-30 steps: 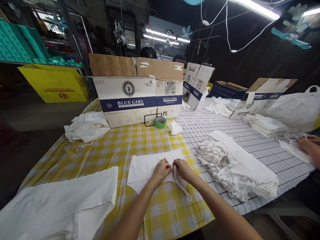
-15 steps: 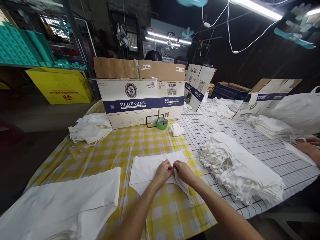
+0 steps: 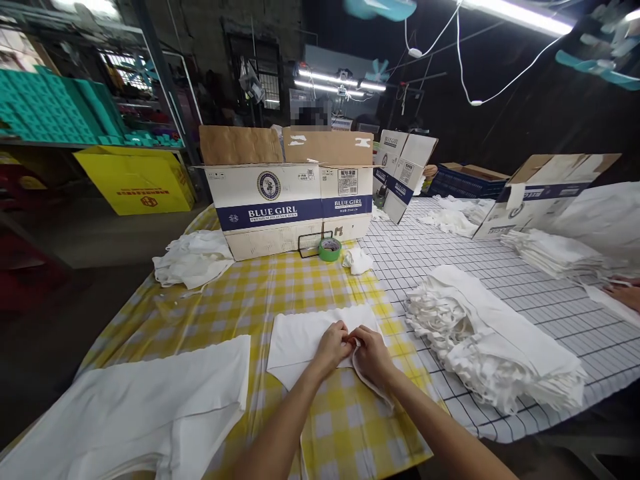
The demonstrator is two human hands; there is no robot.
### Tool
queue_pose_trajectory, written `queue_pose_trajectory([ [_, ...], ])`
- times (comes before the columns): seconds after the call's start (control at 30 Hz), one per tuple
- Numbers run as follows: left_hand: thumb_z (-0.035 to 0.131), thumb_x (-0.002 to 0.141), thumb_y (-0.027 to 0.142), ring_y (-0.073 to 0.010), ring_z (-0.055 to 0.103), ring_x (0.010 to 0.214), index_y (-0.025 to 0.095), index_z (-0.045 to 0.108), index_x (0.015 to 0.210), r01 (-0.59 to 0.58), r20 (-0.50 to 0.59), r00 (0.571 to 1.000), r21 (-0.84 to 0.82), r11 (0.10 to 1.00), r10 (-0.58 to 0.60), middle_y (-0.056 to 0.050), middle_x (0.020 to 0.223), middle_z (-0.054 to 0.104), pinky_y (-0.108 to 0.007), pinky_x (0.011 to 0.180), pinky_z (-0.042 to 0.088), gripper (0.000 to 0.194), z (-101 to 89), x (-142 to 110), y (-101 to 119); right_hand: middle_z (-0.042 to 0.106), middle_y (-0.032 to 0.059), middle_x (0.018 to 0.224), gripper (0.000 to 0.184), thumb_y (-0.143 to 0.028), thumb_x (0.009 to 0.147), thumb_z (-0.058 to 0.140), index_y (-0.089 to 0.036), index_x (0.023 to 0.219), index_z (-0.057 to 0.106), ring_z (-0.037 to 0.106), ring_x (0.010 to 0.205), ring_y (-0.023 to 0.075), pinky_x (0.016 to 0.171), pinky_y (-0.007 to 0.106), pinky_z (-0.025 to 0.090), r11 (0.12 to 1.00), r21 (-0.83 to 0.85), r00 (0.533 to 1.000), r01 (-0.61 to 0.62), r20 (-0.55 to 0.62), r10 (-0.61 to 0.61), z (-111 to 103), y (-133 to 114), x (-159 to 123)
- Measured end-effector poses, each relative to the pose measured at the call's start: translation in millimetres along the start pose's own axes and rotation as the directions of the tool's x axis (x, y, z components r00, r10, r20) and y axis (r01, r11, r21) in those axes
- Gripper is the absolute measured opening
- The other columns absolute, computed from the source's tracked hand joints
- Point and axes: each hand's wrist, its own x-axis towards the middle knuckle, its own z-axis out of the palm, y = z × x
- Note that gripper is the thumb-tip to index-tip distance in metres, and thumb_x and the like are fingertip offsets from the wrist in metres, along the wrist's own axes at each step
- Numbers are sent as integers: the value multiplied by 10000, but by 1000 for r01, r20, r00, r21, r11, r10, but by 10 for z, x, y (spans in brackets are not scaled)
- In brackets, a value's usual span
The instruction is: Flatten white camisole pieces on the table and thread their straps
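A white cloth garment with a scalloped upper edge lies flat on the yellow checked tablecloth. Over its right half, my left hand and my right hand meet with fingertips pinched together on the fabric. From beneath my right hand a narrow white strap trails down to the right. My fingers hide the exact spot they grip. To the left lies a larger stack of white garments, and on the right a thick pile of white strapped garments.
A Blue Girl carton stands behind, with a green tape roll and a small white cloth wad before it. A white cloth heap lies at the back left. At the far right edge a co-worker's hand touches white fabric.
My hands stay pinched together on the garment, with the right fingers now curled closer against the left. The strap's lower end is drawn in slightly. The view has turned a little left.
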Motion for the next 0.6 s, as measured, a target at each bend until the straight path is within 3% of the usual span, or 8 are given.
queue_pose_trajectory([
  [0.3, 512, 664, 62, -146, 484, 780, 159, 636, 658, -4, 11, 1000, 15, 1000, 4, -18, 772, 533, -233, 696, 393, 157, -23, -31, 17, 511, -15, 686, 238, -27, 673, 433, -191, 715, 601, 416, 574, 101, 555, 212, 281, 986, 155, 997, 56, 52, -64, -49, 8, 115],
  [0.5, 519, 739, 156, -154, 486, 809, 171, 626, 645, -5, -16, 1000, 23, 1000, 5, -24, 799, 535, -256, 730, 396, 143, -2, -58, 19, 538, 7, 678, 213, -43, 660, 418, -171, 680, 587, 464, 645, 130, 601, 234, 334, 946, 307, 994, -104, -7, 112, -30, -48, 45],
  [0.6, 551, 739, 206, -161, 487, 833, 176, 630, 681, -11, -20, 1000, 29, 1000, 12, -26, 840, 529, -268, 738, 401, 102, 1, -81, 27, 572, 15, 666, 110, -165, 731, 483, -165, 707, 591, 500, 620, 140, 569, 240, 368, 901, 397, 984, -176, 51, 170, -165, -8, -53],
])
